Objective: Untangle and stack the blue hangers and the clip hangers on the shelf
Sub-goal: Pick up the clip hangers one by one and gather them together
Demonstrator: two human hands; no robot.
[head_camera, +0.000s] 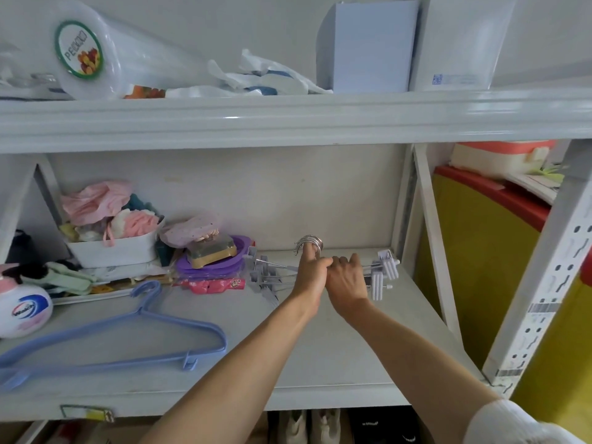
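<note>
Purple lids and a white basket crowd the shelf on the left, with bare board at front right up to the post. Clip hangers lie stacked at back right, bars running left-right, hooks to the wall. Left hand and right hand grip them; blue hangers lie flat front left, hook pointing back.

Left of the grip: purple trays stacked, topped by a yellowish soap dish, with a pink packet in front. Farther left, a white bin heaped with pink and white cloths, and a white bottle near the shelf's front edge. Above the grip, on the upper shelf: a clear tub lying on its side, crumpled bags, two white boxes. Right of the grip: a yellow and red panel.
</note>
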